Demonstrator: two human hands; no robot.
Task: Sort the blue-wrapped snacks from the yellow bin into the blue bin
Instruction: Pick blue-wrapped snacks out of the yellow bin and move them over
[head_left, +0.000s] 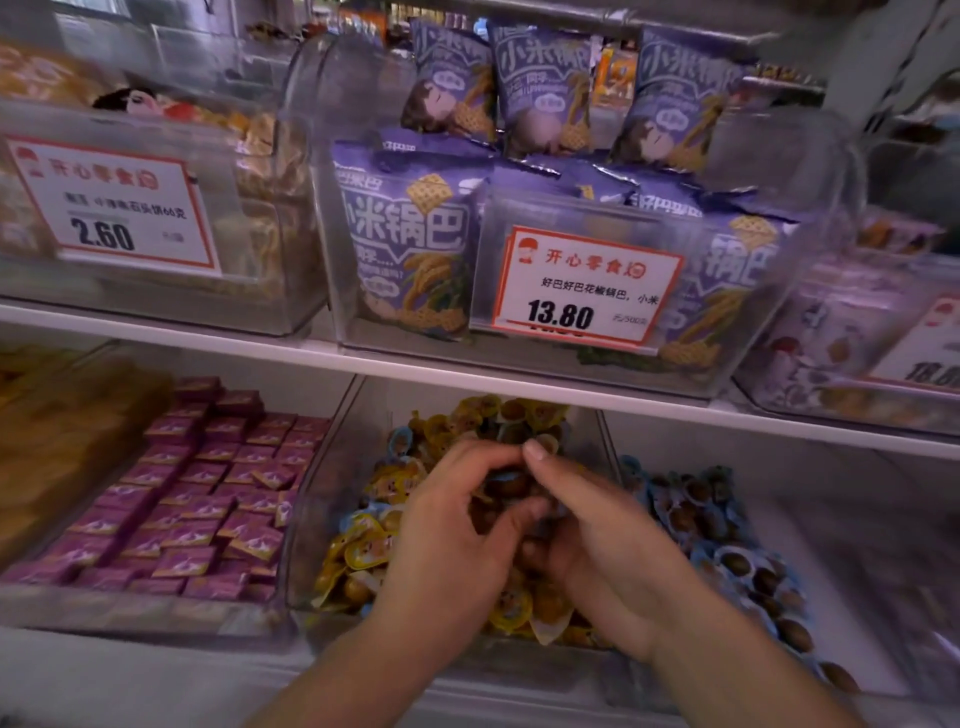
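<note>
In the lower middle of the frame both hands meet over the clear bin of yellow-wrapped snacks. The left hand and the right hand have their fingers curled toward each other around a small cluster of snacks, one with a blue edge; which hand has the grip I cannot tell. Just right, the bin of blue-wrapped snacks sits beside it. Purple boxes fill the lower left; purple bags stand on the shelf above.
</note>
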